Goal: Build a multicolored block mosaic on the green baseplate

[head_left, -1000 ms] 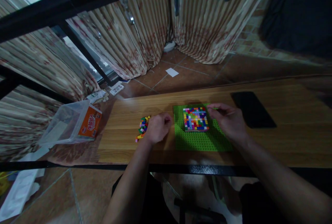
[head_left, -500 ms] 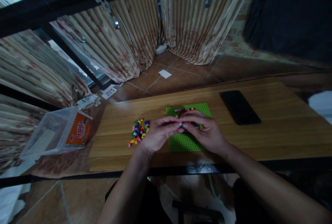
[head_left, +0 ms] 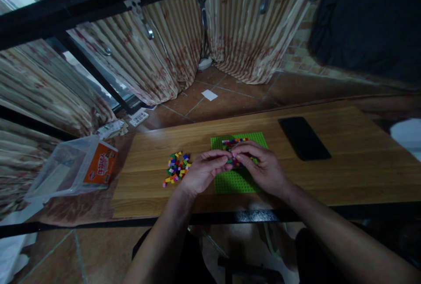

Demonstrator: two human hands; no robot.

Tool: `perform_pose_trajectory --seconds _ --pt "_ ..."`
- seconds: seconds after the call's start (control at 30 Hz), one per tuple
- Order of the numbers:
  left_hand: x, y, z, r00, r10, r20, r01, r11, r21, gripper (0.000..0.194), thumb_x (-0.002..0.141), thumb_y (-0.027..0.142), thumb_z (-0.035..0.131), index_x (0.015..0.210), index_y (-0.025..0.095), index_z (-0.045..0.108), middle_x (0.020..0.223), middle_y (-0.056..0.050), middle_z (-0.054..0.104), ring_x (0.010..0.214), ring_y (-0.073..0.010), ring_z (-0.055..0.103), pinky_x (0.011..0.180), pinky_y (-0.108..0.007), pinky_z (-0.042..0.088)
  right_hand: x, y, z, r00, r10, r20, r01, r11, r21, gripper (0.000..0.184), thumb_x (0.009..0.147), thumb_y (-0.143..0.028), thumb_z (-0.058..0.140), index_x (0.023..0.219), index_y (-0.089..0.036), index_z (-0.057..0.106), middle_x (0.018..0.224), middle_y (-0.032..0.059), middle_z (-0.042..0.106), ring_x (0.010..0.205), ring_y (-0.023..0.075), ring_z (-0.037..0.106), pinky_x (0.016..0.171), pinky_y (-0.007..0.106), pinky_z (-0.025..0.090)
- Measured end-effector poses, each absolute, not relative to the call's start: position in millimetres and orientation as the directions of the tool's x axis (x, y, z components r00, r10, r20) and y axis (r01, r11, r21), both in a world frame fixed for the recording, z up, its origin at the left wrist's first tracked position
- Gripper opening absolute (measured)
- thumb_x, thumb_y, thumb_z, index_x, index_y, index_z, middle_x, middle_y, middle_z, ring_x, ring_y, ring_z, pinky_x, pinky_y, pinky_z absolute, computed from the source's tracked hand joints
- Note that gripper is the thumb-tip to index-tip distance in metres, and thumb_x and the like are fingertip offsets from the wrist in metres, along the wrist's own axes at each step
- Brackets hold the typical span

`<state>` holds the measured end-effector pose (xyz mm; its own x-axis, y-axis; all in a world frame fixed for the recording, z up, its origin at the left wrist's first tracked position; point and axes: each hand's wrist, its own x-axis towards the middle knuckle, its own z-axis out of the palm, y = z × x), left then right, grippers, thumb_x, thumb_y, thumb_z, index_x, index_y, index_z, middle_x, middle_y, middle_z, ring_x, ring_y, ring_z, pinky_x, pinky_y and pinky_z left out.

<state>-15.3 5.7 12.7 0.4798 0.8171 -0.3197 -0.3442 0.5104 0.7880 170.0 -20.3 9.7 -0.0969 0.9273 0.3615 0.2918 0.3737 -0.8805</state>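
Note:
Over the green studded baseplate (head_left: 232, 184), my two hands meet fingertip to fingertip. My right hand (head_left: 261, 163) pinches a tiny pink brick (head_left: 234, 155) between thumb and forefinger. My left hand (head_left: 206, 170) is also closed in a pinch, right beside that brick; whatever sits between its fingertips is too small to make out. Rows of coloured bricks (head_left: 230, 142) are fixed on the upper part of the baseplate, partly hidden by my hands. To the left of my left hand lies a loose pile of small coloured bricks (head_left: 176, 167) on the wooden table (head_left: 148, 196).
A black phone (head_left: 304, 138) lies on the table to the right of the baseplate. Left of the table stands a clear plastic box (head_left: 62, 165) with an orange label. White paper (head_left: 209, 95) lies on the tiled floor, with curtains (head_left: 171, 42) behind.
The pink brick has passed from my left fingertips to my right ones. My hands have drawn slightly apart, uncovering more bricks on the baseplate.

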Motion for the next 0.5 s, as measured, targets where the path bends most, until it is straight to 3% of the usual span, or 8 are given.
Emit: perform_pose_trajectory --seconds 0.2,0.3,0.5 --pt "-21 12 10 0.282 0.899 -0.335 -0.294 0.414 0.862 0.026 0.059 0.022 0.085 0.081 0.014 0.075 0.082 -0.002 0.072 0.072 -0.0116 0.067 0.082 -0.03 0.054 206 -4 0 0.204 0.975 0.087 0.25 0.035 -0.968 0.019 0.079 -0.04 0.067 0.087 -0.024 0.073 0.079 0.0016 0.073 0.07 0.0186 0.067 0.069 0.034 0.055" --pt "-21 14 6 0.193 0.932 -0.308 -0.194 0.344 0.919 0.022 0.064 0.02 0.079 0.084 0.015 0.073 0.08 -0.001 0.071 0.073 -0.0116 0.066 0.082 -0.03 0.052 217 0 -5 0.213 0.976 0.04 0.313 -0.029 -0.949 0.018 0.074 -0.037 0.069 0.085 -0.023 0.075 0.077 0.0018 0.074 0.07 0.0198 0.068 0.069 0.035 0.054" --pt "-18 16 -5 0.14 0.973 -0.184 0.066 0.176 0.982 0.022 0.068 0.015 0.072 0.09 0.015 0.074 0.083 -0.001 0.071 0.076 -0.0125 0.062 0.078 -0.026 0.048 216 -4 -5 0.158 0.987 0.033 0.495 -0.05 -0.867 0.016 0.077 -0.032 0.065 0.084 -0.025 0.077 0.084 0.0016 0.076 0.076 0.0204 0.069 0.075 0.036 0.053"
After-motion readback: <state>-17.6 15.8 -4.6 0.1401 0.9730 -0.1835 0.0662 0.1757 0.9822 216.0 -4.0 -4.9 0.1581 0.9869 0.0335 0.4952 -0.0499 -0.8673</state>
